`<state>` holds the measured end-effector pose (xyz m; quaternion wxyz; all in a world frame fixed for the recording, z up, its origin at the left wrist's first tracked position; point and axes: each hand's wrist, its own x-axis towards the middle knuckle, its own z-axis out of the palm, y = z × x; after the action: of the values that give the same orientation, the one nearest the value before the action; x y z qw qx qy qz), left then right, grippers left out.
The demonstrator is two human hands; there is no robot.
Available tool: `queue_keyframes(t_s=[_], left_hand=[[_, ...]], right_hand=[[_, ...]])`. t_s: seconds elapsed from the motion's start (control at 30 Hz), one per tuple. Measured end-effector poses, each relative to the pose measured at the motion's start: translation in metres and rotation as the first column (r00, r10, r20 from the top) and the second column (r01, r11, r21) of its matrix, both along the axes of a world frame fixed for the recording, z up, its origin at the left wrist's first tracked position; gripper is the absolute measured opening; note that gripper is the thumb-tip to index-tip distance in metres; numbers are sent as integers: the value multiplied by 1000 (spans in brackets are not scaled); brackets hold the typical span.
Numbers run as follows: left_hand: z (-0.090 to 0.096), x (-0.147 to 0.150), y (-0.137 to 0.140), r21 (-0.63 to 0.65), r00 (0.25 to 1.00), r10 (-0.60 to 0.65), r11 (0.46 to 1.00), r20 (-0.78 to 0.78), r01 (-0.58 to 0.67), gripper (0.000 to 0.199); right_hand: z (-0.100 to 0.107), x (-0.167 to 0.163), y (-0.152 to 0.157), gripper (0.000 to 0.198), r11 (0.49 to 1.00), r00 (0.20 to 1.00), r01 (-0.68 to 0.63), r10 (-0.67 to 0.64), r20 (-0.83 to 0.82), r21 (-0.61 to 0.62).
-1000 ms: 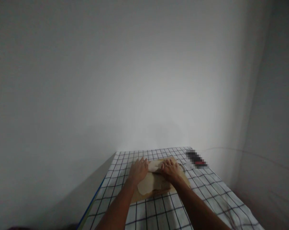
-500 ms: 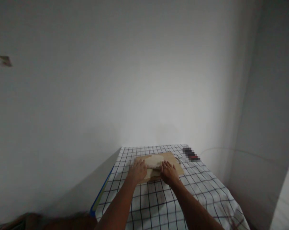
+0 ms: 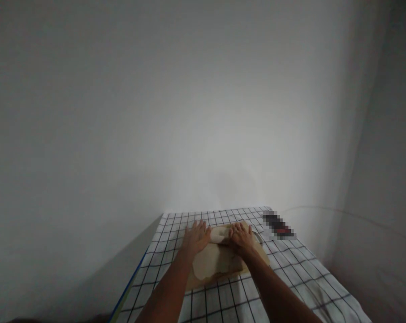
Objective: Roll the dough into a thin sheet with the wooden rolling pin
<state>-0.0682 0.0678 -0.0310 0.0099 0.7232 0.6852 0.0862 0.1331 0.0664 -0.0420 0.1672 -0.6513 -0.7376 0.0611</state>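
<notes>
A flat sheet of pale dough (image 3: 208, 262) lies on a light brown board (image 3: 261, 253). My left hand (image 3: 196, 237) is open at the board's left side, its fingers stretched forward and spread. On the right, my right hand (image 3: 240, 237) also lies with fingers out, palm down and slightly bent. Between the two hands runs a narrow pale bar, which looks like a rolling pin (image 3: 220, 241); its ends are hidden under my palms. More dough shows beyond the bar.
A checked white cloth (image 3: 283, 269) covers the table, which meets a plain wall (image 3: 203, 112). A metal handle (image 3: 258, 237) sits at the board's right edge. A blurred-out dark object (image 3: 277, 224) lies at the back right, and a thin cable (image 3: 324, 207) hangs along the wall.
Both hands have moved forward over the dough, away from me, and more dough now shows on the near side. The view has shifted a little.
</notes>
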Motion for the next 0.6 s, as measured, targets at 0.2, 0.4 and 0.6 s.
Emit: queue_keyframes(t_s=[0.2,0.4,0.6], left_hand=[[-13,6,69,32,999,-24,999,-42,25,56],[-18,6,123,-9,993,-103,995,-56,103,45],[-24,6,130,16,994,-92,996,-62,93,52]], right_hand=[[-10,10,75,50,998,998,61,-61,-14,-22],[-9,14,128,43,992,993,108,-110,32,60],[-6,16,137,40,1000,991,3,-6,132,22]])
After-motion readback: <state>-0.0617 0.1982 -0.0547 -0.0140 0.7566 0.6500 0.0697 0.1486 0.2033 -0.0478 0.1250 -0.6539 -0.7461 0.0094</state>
